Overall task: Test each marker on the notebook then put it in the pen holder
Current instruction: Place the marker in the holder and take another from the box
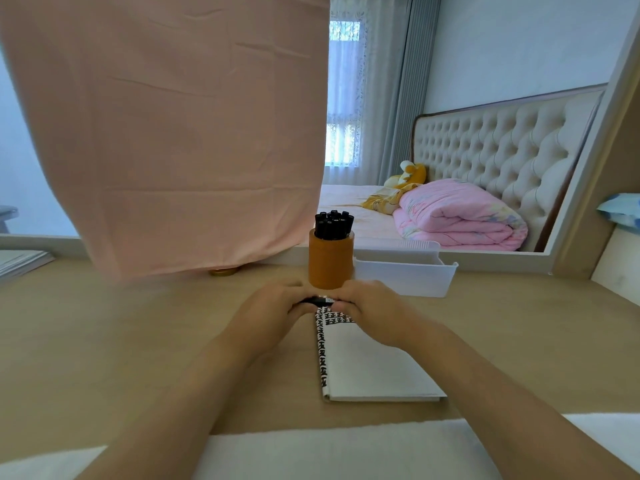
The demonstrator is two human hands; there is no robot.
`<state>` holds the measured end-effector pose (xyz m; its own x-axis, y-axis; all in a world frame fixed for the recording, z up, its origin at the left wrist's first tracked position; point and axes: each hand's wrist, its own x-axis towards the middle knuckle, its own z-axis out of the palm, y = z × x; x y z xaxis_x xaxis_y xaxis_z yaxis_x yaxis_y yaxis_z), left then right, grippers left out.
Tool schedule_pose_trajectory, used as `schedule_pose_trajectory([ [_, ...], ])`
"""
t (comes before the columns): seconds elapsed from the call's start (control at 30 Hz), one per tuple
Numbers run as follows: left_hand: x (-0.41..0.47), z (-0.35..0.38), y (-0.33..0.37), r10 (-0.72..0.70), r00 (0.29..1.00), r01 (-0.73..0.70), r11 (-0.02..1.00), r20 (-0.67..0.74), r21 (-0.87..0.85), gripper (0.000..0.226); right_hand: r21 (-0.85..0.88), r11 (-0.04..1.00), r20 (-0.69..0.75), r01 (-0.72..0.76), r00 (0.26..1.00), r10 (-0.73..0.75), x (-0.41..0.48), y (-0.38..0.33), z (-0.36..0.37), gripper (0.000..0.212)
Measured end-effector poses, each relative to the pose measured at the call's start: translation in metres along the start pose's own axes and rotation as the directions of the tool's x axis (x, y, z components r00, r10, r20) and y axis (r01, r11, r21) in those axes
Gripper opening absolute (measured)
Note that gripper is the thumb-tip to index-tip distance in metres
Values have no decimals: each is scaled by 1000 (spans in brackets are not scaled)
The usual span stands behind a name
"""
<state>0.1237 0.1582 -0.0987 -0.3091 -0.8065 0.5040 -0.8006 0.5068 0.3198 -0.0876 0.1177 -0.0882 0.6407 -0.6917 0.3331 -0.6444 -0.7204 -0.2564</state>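
Observation:
A black marker lies level between my two hands, just above the far edge of the open notebook. My left hand grips one end of it and my right hand grips the other. The notebook page shows black marks along its top and left edge. Right behind my hands stands the brown pen holder, with several black markers upright in it.
A white plastic tray sits to the right of the holder. A pink cloth hangs over a mirror behind the desk. A white cloth lies along the near edge.

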Motion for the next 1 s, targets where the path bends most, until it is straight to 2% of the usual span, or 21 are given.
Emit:
schedule_pose_trajectory([
  [0.07, 2, 1, 2, -41, 999, 42, 998, 22, -38, 13, -51, 997, -75, 63, 995, -67, -1, 1, -2, 23],
  [0.2, 2, 2, 7, -204, 969, 217, 972, 137, -89, 24, -173, 973, -162, 150, 971, -178, -2, 2, -3, 23],
  [0.33, 0, 4, 6, -243, 950, 272, 952, 198, -138, 32, -239, 949, -180, 204, 951, -250, -1, 0, -1, 22],
  [0.43, -5, 5, -1, -290, 937, 329, 921, 194, -208, 38, -248, 947, -227, 205, 938, -262, -1, 3, -8, 18],
  [0.5, -9, 2, -11, -307, 936, 337, 922, 170, -192, 34, -161, 978, -240, 132, 956, -168, -5, 11, -14, 19],
  [0.6, -15, 1, -26, -304, 947, 309, 951, 103, -29, 15, 6, 999, -136, -33, 990, 33, -10, 19, -13, 27],
  [0.7, -16, 7, -30, -335, 939, 329, 941, 81, 80, 23, 130, 986, -101, -102, 988, 116, -10, 16, -7, 38],
  [0.77, -17, 11, -28, -326, 943, 318, 942, 62, 103, 24, 247, 961, -99, -124, 983, 153, -9, 10, -5, 35],
  [0.87, -17, 15, -26, -304, 951, 297, 948, 49, 116, 16, 459, 876, -112, -148, 969, 222, -7, 3, -5, 21],
  [1.0, -17, 19, -25, -311, 949, 300, 942, 51, 150, 19, 708, 679, -27, -196, 953, 303, -5, -4, -2, 41],
])
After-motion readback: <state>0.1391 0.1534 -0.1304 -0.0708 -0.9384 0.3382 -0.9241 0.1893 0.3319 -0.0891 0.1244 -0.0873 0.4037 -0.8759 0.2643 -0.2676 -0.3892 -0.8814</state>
